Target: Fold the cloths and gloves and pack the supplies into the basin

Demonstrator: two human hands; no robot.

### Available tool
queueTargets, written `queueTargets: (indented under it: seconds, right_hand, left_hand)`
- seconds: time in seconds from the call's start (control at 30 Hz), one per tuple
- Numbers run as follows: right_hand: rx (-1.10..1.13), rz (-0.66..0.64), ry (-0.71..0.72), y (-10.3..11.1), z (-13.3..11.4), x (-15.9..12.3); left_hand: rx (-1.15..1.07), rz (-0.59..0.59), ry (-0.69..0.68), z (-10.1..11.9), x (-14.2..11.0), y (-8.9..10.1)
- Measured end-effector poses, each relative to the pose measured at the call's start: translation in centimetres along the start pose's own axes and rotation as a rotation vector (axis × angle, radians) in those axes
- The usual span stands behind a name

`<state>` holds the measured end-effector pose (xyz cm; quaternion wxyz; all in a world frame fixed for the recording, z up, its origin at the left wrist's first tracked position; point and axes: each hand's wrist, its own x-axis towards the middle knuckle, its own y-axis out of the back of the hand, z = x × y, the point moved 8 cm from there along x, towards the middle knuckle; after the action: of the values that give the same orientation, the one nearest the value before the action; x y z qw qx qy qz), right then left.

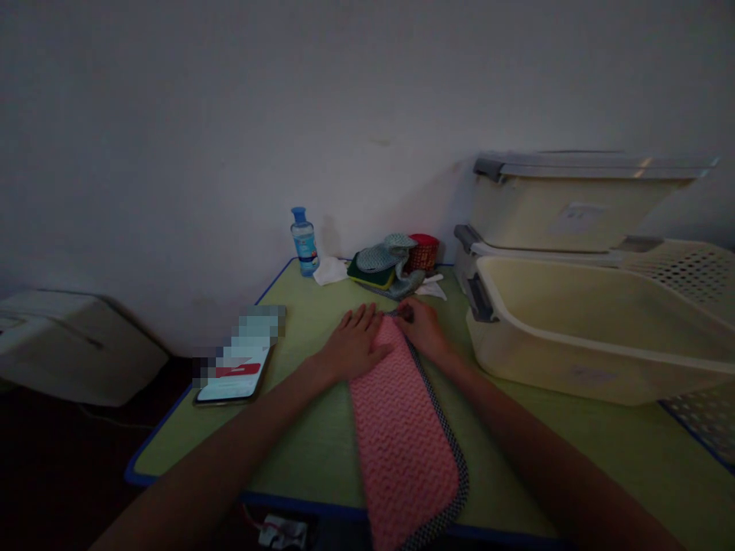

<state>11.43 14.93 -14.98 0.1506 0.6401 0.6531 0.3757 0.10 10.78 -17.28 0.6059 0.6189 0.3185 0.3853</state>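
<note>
A long pink textured cloth (402, 428) with a black-and-white checked border lies on the green table, its near end reaching past the front edge. My left hand (357, 344) rests flat on the cloth's far left part, fingers stretched out. At the far right corner, the fingers of my right hand (422, 327) are curled and closed on the checked edge. Its fingertips are partly hidden. Just beyond both hands sit a green-and-yellow sponge (367, 274) and a crumpled grey patterned cloth (382, 256).
A phone (238, 367) with a lit screen lies left on the table (310, 451). At the back stand a blue bottle (305, 243), white tissue (331, 271) and a red container (425, 251). An open cream bin (551, 356) and a lidded box (574, 207) occupy the right.
</note>
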Motion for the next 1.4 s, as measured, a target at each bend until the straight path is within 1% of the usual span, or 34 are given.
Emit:
queueTargets:
  seconds: [0.17,0.37,0.5,0.6,0.67,0.73,0.8,0.9,0.97,1.03,1.17,1.23,1.3,1.4]
  right_hand:
    - [0.079,0.031,-0.016,-0.3,0.8,0.2]
    - [0.167,0.046,-0.016,-0.3,1.4,0.5]
    - [0.199,0.048,-0.013,-0.2,1.4,0.4]
    - [0.214,0.059,-0.017,-0.1,1.5,0.4]
    - [0.223,0.065,-0.022,-0.2,1.7,0.5]
    - [0.233,0.069,-0.026,-0.2,1.8,0.5]
    - [0.243,0.070,-0.027,-0.3,1.9,0.6]
    - [0.261,0.065,-0.026,-0.3,1.9,0.7]
    - [0.275,0.060,-0.020,-0.3,1.9,0.7]
    - [0.295,0.056,-0.008,-0.3,1.8,0.7]
    - [0.344,0.060,0.013,-0.4,1.6,0.5]
    - [0.369,0.073,0.014,-0.4,1.6,0.4]
    - [0.395,0.094,0.010,-0.3,1.8,0.4]
    - [0.431,0.137,-0.005,0.0,2.2,0.5]
  left_hand:
    - [-0.038,-0.022,0.000,0.0,0.1,0.2]
    - [-0.100,-0.012,-0.105,0.8,0.3,0.7]
    - [-0.126,0.015,-0.105,0.7,0.3,0.6]
    - [-0.164,0.078,-0.036,-0.5,0.6,1.2]
    - [-0.192,0.119,0.060,-2.3,0.7,1.7]
    - [-0.233,0.136,0.169,-4.4,0.6,2.1]
    - [-0.312,0.122,0.253,-6.2,0.5,2.0]
    - [-0.502,0.061,0.298,-7.8,0.6,1.2]
    - [-0.647,0.058,0.310,-8.3,0.6,0.7]
    - [-0.759,0.087,0.318,-8.5,0.8,0.4]
    - [-0.911,0.153,0.315,-8.5,1.0,0.4]
    - [-1.023,0.186,0.320,-8.5,0.9,0.6]
    - [-1.117,0.202,0.350,-8.5,0.8,0.7]
    - [-1.181,0.209,0.426,-8.8,0.5,0.7]
